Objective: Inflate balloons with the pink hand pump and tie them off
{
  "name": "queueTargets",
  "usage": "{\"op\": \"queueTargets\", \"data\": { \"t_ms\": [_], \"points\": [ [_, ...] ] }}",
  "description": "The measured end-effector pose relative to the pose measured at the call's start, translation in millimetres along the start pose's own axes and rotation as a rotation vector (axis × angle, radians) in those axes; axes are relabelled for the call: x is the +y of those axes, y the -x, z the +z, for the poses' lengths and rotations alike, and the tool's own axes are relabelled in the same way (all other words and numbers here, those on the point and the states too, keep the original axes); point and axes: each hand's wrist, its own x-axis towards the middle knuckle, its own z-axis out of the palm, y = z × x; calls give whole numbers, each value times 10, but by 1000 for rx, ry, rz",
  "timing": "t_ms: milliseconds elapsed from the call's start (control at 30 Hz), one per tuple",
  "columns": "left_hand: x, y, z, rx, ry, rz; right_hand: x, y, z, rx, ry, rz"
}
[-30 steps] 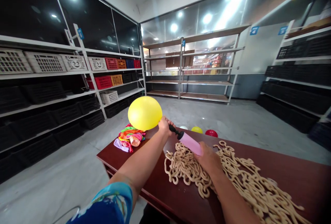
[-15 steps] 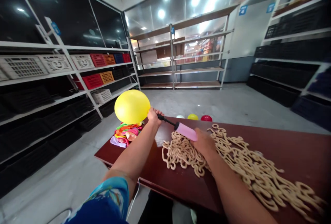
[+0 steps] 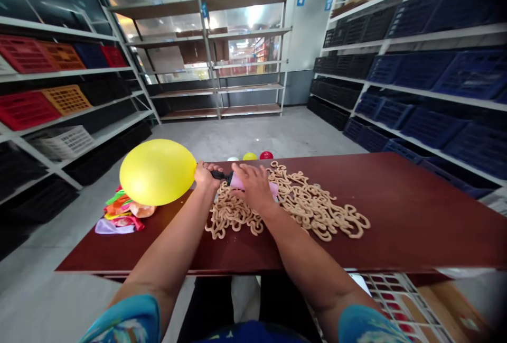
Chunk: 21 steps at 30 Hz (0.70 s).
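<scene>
My left hand [image 3: 206, 175] is closed around the neck of a blown-up yellow balloon [image 3: 157, 172], with the black nozzle end of a hand pump at its fingers. The pump's pale pink barrel [image 3: 274, 189] runs to the right, above a heap of beige curly rope-like pieces [image 3: 233, 213]. Over the barrel lies my right hand [image 3: 253, 184], its fingers stretched out and apart, covering much of the pump. Limp coloured balloons [image 3: 122, 211] lie piled on the dark red table [image 3: 415, 205], just below the yellow balloon.
Beyond the table's far edge show a red balloon [image 3: 266, 155], a yellow one [image 3: 250, 156] and a whitish one. Racks with crates [image 3: 420, 126] line both sides; a shelf unit [image 3: 214, 89] stands at the back. A white wire basket [image 3: 396, 295] sits below the table's front edge.
My view has turned to the right. The pump's shaft has slid into the barrel, bringing my hands closer together. My right hand's fingers have straightened from their grip on the barrel.
</scene>
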Motion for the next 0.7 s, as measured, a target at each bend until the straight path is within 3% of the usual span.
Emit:
{"op": "queueTargets", "data": {
  "t_ms": [100, 267, 500, 633, 700],
  "points": [
    [-108, 72, 14, -48, 44, -43, -73, 12, -57, -66, -7, -57],
    [-61, -68, -41, -25, -56, -41, 50, 30, -164, -149, 0, 24],
    [173, -421, -514, 170, -580, 193, 436, 25, -166, -266, 186, 459],
    [113, -394, -699, 77, -728, 163, 553, 42, -22, -367, 231, 553],
    [60, -378, -736, 19, -755, 158, 553, 46, 63, -326, 253, 509]
  ]
}}
